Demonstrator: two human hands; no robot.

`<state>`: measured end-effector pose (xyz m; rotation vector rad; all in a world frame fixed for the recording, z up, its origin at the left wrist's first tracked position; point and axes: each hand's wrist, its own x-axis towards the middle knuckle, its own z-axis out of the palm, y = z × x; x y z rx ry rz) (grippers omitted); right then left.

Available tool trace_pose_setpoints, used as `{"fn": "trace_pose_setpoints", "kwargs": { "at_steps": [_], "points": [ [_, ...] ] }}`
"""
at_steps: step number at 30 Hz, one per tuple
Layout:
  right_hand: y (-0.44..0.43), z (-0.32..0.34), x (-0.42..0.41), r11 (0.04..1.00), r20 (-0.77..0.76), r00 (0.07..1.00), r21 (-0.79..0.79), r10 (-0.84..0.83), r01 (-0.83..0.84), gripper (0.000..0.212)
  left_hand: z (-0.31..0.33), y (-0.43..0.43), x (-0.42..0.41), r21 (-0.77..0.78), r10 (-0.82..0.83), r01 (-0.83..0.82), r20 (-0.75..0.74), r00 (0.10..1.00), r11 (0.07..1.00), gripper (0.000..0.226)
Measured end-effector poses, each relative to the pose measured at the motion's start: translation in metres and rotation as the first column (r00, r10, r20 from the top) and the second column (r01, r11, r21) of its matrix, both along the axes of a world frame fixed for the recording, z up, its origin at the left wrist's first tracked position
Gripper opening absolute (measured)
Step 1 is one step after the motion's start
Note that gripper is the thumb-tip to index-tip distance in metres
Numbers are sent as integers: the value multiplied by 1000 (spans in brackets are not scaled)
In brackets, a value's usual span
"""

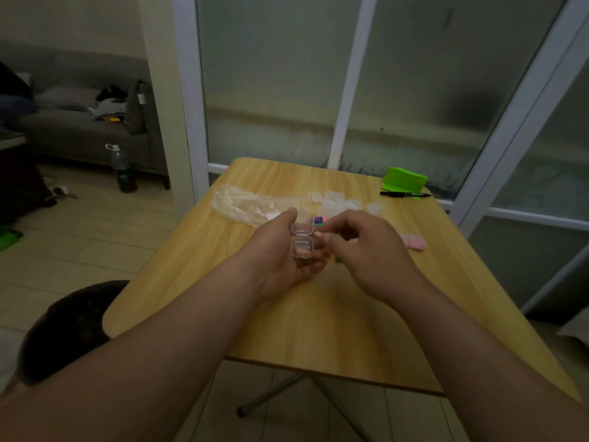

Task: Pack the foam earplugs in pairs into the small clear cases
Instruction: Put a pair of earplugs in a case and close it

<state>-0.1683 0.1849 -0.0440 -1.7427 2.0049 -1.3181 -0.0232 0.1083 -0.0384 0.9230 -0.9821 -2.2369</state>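
Note:
My left hand [283,253] holds a small clear case [302,242] above the wooden table [318,320], its hinged lid standing open. An orange earplug [302,251] lies inside the case. Just to the right, my right hand [360,247] has its fingers curled and pinches something small at the case's edge; the frame is too blurred to tell what. Loose coloured earplugs [320,219] lie on the table behind the hands. Several empty clear cases [341,202] sit farther back. Filled cases with pink earplugs [414,241] rest to the right.
A crumpled clear plastic bag [242,204] lies at the back left of the table. A black marker [404,194] and a green object [404,180] are at the back right. A dark stool [70,327] stands left of the table. Glass doors rise behind.

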Motion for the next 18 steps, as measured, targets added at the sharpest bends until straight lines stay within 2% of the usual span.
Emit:
{"fn": "trace_pose_setpoints", "kwargs": {
  "at_steps": [2,4,8,16,18],
  "points": [
    [-2,-3,6,1000,-140,990,-9,-6,5,4,-3,1,-2,2,-44,44,-18,999,999,58],
    [-3,-5,9,1000,-185,983,11,1,1,9,-3,3,-3,5,-65,65,-35,997,998,58],
    [-4,-7,13,999,-166,986,42,16,-9,18,0,8,-1,-4,-97,97,-45,994,995,53],
    [-6,-10,16,1000,-146,989,13,5,-3,19,-1,5,3,19,-108,109,-72,992,994,57],
    [-8,-10,13,1000,-62,998,8,0,0,12,-2,2,3,25,-113,115,-75,991,993,55]
  ]
}}
